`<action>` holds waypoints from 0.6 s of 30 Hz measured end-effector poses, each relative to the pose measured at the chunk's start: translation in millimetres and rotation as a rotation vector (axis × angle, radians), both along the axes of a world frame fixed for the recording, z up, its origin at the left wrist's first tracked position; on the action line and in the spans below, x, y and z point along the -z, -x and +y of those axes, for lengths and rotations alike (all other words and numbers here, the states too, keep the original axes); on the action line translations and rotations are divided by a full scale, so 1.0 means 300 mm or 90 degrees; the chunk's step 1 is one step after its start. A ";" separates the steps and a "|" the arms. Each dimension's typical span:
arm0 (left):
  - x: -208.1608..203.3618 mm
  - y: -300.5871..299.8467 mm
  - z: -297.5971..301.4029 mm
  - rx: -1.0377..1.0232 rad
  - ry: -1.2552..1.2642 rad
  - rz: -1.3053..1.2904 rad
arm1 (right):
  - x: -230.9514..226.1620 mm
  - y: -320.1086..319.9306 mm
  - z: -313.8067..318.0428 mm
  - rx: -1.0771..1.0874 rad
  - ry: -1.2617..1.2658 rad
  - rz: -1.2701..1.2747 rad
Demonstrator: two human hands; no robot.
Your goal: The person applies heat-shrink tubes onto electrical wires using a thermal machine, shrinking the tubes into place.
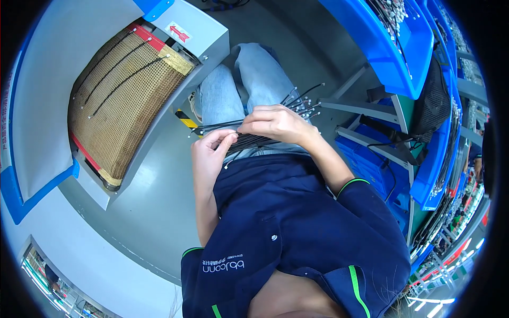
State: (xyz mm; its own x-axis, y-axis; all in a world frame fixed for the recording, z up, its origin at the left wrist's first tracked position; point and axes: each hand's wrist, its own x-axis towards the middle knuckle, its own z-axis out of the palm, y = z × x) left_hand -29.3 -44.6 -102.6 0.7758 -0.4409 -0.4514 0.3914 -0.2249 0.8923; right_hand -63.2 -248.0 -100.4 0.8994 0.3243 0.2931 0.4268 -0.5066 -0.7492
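A bundle of thin black cables [248, 144] lies across my lap, with small white connectors at its ends. Over it, my left hand [213, 151] pinches thumb against forefinger on a dark cable. Close beside those fingertips, my right hand [278, 124] has its fingers bent and pressed together around the same spot. Most of the cable between them is hidden by the fingers. To the left, a few black cables [117, 78] with white connector tips lie lengthwise on a tan mesh conveyor belt [135, 114].
The belt runs in a grey-white machine housing [212, 40] with blue edging. On my right stand blue bins [395, 58] of cables with white connectors, on a metal-framed rack [366, 108]. A dark mesh bag [428, 95] hangs there. My jeans-covered legs [220, 90] support the bundle.
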 end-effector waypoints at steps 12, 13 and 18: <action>-0.038 -0.003 -0.017 0.181 -0.210 -0.517 | -0.005 -0.002 0.012 0.056 0.073 0.026; -0.035 -0.002 -0.019 0.136 -0.210 -0.569 | -0.005 -0.001 0.013 0.049 0.068 0.031; -0.014 -0.002 -0.014 0.112 -0.179 -0.603 | -0.006 -0.001 0.013 0.040 0.065 0.039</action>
